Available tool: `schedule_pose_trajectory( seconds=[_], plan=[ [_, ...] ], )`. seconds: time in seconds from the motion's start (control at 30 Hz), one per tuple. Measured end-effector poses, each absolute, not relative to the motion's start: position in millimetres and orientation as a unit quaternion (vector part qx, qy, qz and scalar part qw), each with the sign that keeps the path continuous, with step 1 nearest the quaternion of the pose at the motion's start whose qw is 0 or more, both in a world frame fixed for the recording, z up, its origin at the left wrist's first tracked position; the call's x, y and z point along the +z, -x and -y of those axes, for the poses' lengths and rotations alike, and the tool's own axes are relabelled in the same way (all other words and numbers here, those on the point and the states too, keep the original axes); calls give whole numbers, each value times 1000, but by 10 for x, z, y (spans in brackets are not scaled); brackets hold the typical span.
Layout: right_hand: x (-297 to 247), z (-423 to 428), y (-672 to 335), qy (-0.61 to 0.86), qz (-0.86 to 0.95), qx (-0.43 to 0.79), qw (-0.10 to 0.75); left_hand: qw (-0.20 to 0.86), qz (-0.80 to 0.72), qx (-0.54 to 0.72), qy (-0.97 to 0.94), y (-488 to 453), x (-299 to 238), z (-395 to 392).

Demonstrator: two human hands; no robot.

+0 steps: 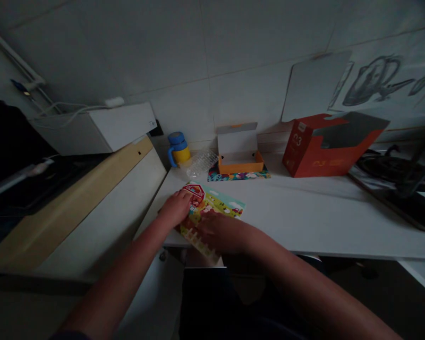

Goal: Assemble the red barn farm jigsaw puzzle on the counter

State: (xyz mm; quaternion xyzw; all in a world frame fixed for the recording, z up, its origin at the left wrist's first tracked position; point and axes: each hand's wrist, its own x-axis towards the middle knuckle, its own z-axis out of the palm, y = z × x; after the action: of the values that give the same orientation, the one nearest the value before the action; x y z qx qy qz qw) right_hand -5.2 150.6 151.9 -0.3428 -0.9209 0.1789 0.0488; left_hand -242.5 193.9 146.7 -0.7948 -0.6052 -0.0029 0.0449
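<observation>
A colourful picture board (217,204) with a red barn and a white fence lies at the near left corner of the white table (304,212), overhanging the front edge a little. My left hand (176,208) rests on its left side, fingers curled down beside the barn. Pressed flat on the lower middle of the board is my right hand (219,231), fingers together. Whether either hand pinches a piece is hidden.
At the back stand a blue and yellow cup (178,148), a clear plastic bag (200,164), an open orange box (239,152) on a patterned sheet, and a large red carton (327,144). A white cabinet (102,208) is on the left, a dark stove (400,184) on the right.
</observation>
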Motion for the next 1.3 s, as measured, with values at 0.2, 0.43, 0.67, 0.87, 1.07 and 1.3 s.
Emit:
schedule_pose_trajectory(
  seconds=[0.2,0.43,0.67,0.87,1.07,1.3],
  plan=[
    [1280,-2068,-445,493,859,103,89,-16,526,-74,847,1650,1137,-982],
    [1093,-1988,-357,521,847,67,76,53,521,-68,849,1467,841,-753],
    [1161,-1904,-193,525,845,58,81,47,461,-35,885,1955,931,-807],
    [1146,-1865,-20,550,828,57,92,20,415,-7,910,2237,1075,-969],
    [1151,-1836,92,562,819,58,101,5,408,18,913,2484,1132,-1109],
    [1094,-1787,296,582,802,61,122,14,420,62,905,2800,1156,-1277]
  ],
)
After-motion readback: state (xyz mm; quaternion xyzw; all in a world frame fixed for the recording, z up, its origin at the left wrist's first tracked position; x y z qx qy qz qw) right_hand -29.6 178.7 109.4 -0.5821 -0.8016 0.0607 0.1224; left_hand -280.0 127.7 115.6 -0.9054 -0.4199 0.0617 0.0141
